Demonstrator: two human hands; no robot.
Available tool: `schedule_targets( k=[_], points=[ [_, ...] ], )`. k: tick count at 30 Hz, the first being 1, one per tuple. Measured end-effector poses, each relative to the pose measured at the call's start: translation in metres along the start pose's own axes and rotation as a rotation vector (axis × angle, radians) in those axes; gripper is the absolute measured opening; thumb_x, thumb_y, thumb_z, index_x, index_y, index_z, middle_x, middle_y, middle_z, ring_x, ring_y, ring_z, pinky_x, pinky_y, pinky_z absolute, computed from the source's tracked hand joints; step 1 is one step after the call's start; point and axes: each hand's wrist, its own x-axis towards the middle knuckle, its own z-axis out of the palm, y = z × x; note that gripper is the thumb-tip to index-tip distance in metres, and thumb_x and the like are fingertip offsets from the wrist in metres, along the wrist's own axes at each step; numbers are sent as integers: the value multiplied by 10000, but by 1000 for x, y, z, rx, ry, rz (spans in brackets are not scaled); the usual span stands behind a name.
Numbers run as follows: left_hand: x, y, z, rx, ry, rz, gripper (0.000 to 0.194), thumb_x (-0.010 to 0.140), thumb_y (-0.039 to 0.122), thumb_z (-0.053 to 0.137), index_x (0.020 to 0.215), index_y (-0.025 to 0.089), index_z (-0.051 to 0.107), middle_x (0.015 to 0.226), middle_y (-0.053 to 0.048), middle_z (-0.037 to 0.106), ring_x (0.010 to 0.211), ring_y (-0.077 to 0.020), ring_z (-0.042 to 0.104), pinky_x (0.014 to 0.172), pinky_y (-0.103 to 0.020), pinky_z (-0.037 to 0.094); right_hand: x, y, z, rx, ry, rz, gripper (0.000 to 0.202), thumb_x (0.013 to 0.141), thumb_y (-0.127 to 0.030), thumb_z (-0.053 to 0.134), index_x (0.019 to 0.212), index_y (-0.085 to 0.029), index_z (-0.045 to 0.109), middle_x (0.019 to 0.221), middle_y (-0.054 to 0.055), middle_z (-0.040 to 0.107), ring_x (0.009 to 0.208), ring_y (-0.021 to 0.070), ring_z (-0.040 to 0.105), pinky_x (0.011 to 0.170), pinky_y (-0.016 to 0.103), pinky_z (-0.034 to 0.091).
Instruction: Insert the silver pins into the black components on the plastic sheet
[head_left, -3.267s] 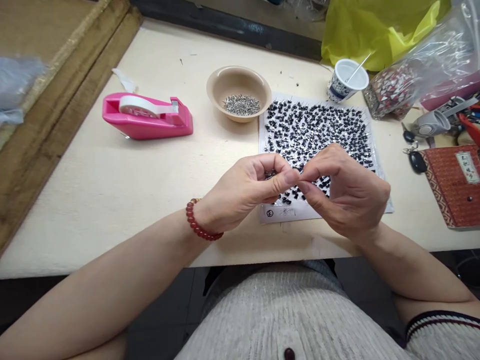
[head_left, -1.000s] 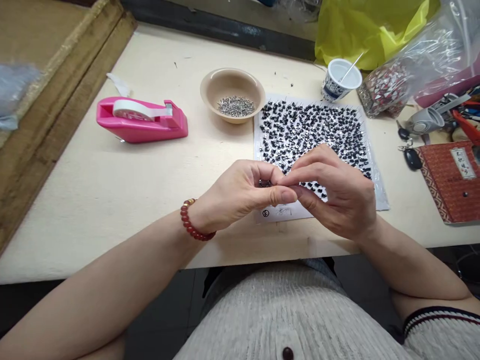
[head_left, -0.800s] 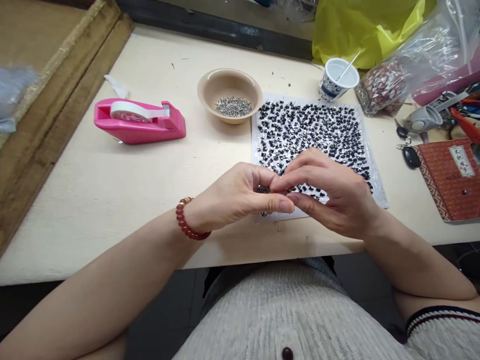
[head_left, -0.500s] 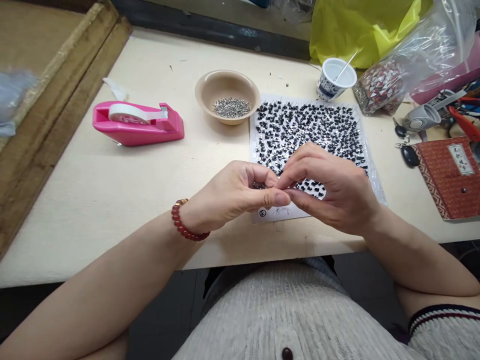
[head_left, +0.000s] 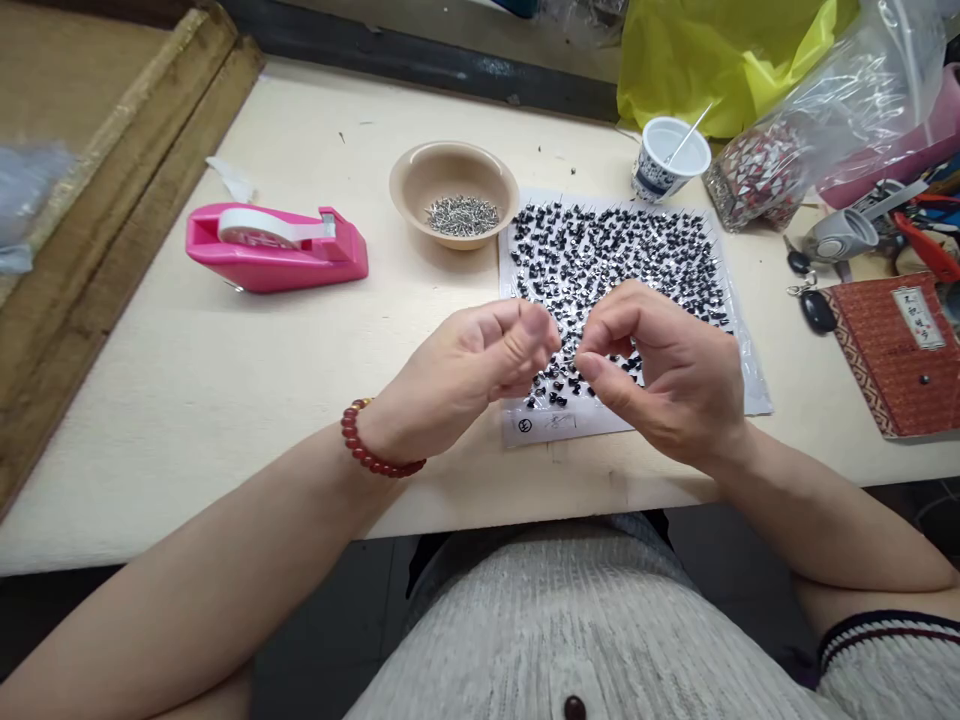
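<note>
A white sheet (head_left: 517, 428) bears many small black pieces with thin metal pins standing up, set in rough rows. Over its lower left part is my left hand (head_left: 487, 360), its fingers curled in and the thumb pressed on them; what lies inside is hidden. My right hand (head_left: 664, 370) hangs over the sheet's lower middle, thumb and forefinger pinched on something too small to make out. A narrow gap parts the two hands. Behind the sheet's left corner stands a beige bowl (head_left: 420, 185) holding a heap of short metal pins (head_left: 463, 216).
A pink tape dispenser (head_left: 285, 262) stands on the left of the table. At the back right are a patterned cup (head_left: 656, 170) with a thin stick, a yellow bag (head_left: 675, 60) and a clear bag (head_left: 772, 170). A red pouch (head_left: 892, 350) lies right.
My hands have parted; before, their fingertips met. My left thumb has lifted and now presses on the curled fingers. My right hand has shifted slightly right, uncovering more black pieces.
</note>
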Motion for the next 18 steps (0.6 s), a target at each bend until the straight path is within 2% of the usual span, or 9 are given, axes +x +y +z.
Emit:
schedule_targets(
  k=[2,5,9,13,18],
  points=[
    [1,1,1,-79,82,22,230,959,169,440,855,111,637,710,-13,527,547,-61,396,502,-180,362,-6,5,-1,-101,-30,-70,73,826,-135,584,774,-185,572,747,24,598,739,135,534,661,305,446],
    [3,1,3,-147,122,57,244,931,14,372,955,97,600,738,-21,565,538,-51,398,490,-156,358,-18,14,2,-260,-143,-129,73,817,-110,567,772,-163,589,758,44,612,753,160,545,699,338,444],
    [4,2,2,-165,111,80,223,963,72,372,875,101,576,646,-8,560,469,-40,371,436,-145,312,-28,18,9,-365,-208,-101,97,829,-111,548,768,-144,616,772,60,625,755,169,525,696,339,425],
    [4,1,-3,-155,99,57,310,982,159,384,759,106,593,554,-1,541,396,-27,296,391,-154,226,-28,16,12,-456,-237,-102,133,852,-135,532,755,-147,622,765,56,627,747,164,507,690,327,388],
    [4,-2,-5,-106,57,102,337,949,274,504,688,112,643,484,32,434,407,-38,286,387,-174,193,-27,15,14,-514,-281,-116,168,885,-177,516,756,-153,622,765,54,623,752,162,502,692,320,350]
  ],
)
